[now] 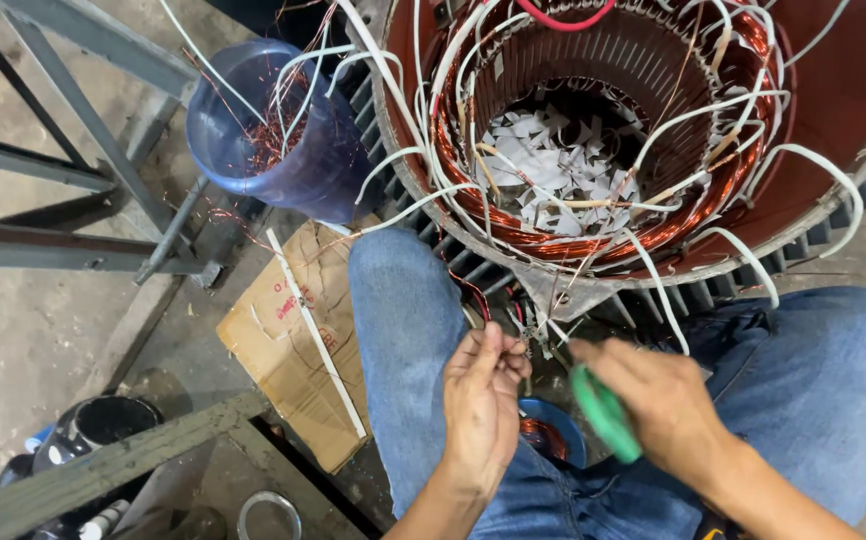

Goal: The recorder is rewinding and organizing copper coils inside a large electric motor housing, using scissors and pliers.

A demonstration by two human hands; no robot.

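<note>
A large motor stator (643, 140) with copper windings and white sleeved leads stands in front of my knees. My left hand (483, 400) pinches thin wires at the stator's lower rim, fingers closed on them. My right hand (658, 400) grips a green-handled tool (603, 412), its tip pointing toward the same wires. A small blue dish with copper wire (551, 436) lies between my legs, partly hidden by my left hand.
A blue plastic bucket (273, 130) holding wire scraps stands at the left of the stator. Flat cardboard (298, 350) with a white strip (315, 335) lies on the floor. Grey metal frame bars (63, 245) cross the left side. A dark can (93, 425) sits at lower left.
</note>
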